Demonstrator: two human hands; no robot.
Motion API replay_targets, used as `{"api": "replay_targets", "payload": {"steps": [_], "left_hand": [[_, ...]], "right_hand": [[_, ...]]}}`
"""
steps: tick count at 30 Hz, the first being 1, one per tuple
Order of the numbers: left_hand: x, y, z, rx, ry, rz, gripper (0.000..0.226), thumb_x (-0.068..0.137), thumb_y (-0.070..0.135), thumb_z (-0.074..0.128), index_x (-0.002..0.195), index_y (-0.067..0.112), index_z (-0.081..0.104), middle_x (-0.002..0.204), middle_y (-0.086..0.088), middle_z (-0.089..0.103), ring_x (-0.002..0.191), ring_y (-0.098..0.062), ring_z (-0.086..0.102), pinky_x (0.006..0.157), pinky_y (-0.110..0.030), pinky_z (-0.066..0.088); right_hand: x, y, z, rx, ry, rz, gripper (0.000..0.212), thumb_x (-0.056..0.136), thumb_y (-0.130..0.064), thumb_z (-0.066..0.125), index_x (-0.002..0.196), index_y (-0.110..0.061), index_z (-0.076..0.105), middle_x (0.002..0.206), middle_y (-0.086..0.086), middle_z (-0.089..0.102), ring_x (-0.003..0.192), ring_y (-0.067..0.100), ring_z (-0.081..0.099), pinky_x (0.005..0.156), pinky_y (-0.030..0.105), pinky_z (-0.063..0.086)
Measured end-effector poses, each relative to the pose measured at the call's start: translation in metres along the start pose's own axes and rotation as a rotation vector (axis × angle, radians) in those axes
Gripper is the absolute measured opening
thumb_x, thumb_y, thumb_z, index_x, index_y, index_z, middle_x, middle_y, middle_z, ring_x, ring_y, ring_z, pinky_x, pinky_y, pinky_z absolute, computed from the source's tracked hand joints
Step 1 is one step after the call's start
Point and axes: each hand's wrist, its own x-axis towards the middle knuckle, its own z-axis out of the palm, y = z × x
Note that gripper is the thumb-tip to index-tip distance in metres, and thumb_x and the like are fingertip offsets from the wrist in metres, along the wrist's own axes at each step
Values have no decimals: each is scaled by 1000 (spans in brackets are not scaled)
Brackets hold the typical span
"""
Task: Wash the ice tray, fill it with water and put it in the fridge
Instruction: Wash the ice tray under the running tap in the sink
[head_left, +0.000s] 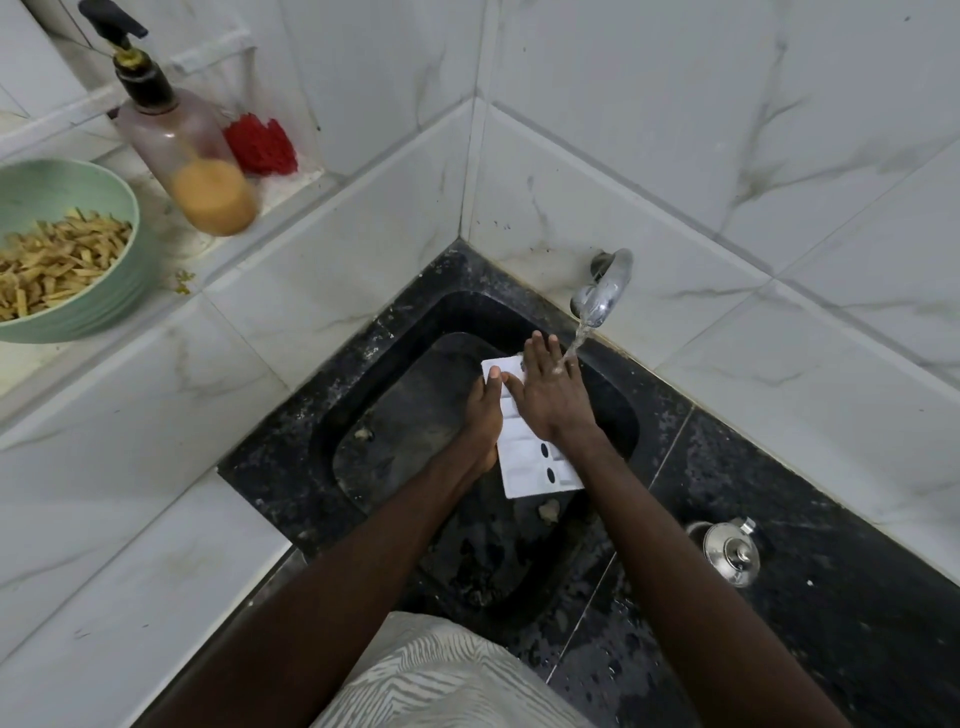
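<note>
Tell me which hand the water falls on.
The right hand, flat on the white plastic ice tray; the left hand grips the tray's edge, clear of the stream.

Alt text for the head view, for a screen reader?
Over a black sink, the left hand grips a white ice tray by its edge while the open right hand lies flat on it under water running from a chrome tap.

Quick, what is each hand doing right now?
Left hand: grips the ice tray by its edge, thumb on top.
Right hand: open, straight fingers flat on the tray, under the running water.
</note>
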Motion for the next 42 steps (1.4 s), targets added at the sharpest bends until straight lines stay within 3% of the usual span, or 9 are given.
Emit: {"api": "replay_targets", "payload": {"steps": [5,10,16,20,28,30,32,39,42], "left_hand": [[-11,3,4,37,6,-14,48,113,38,35,140,5,57,125,-2,63,97,-4,63,67,-6,51],[-13,5,3,8,43,32,48,114,31,35,140,-3,57,134,-13,64,124,-28,62,98,-30,51],[4,4,-5,-53,129,9,45,113,29,41,135,-6,59,125,-15,66,115,-28,65,89,-30,57],[28,1,-19,-141,184,-164,55,107,48,45,129,2,66,127,-20,71,114,-39,69,106,-51,52],[45,7,-36,-7,260,-319,63,98,61,51,127,8,66,112,-10,72,94,-31,69,87,-39,56],[24,16,-25,4,176,-311,57,104,56,46,131,9,62,119,-6,68,98,-28,64,89,-38,52],[12,17,-14,64,147,-287,47,107,48,47,127,8,64,130,-11,67,108,-31,65,100,-43,53],[10,-14,-15,595,179,-106,49,103,41,52,135,7,63,137,-15,66,125,-34,63,109,-46,49],[18,-35,-27,469,248,-199,55,93,47,59,133,11,61,129,-13,70,112,-34,70,101,-50,56]], "right_hand": [[-1,0,1,18,-24,-98,76,107,-58,4,166,-10,5,174,6,-3,161,24,-7,130,45,-1],[-20,1,15,110,7,-160,67,112,-49,17,166,-11,7,174,5,0,161,21,-4,131,46,7],[-54,-6,28,235,10,-195,75,106,-57,13,166,-13,8,174,2,-1,161,15,-2,131,38,4],[-85,-14,31,449,-56,-160,65,112,-48,31,166,-16,13,174,-3,4,159,6,2,128,22,0],[-134,-20,62,766,-63,-90,82,98,-68,45,165,-26,23,168,-17,17,154,-4,17,125,22,17],[-132,-22,65,817,5,-43,66,101,-64,46,156,-29,43,160,-15,42,147,2,39,120,27,32],[-130,-25,67,882,97,85,22,105,-50,51,121,-40,64,117,-27,68,111,3,63,98,34,48],[-131,-47,49,1935,230,409,35,109,-21,52,138,-4,60,129,15,72,119,34,69,94,49,60],[-133,-46,53,2130,279,492,36,109,-18,51,141,-3,55,133,17,69,125,34,66,102,51,56]]}}
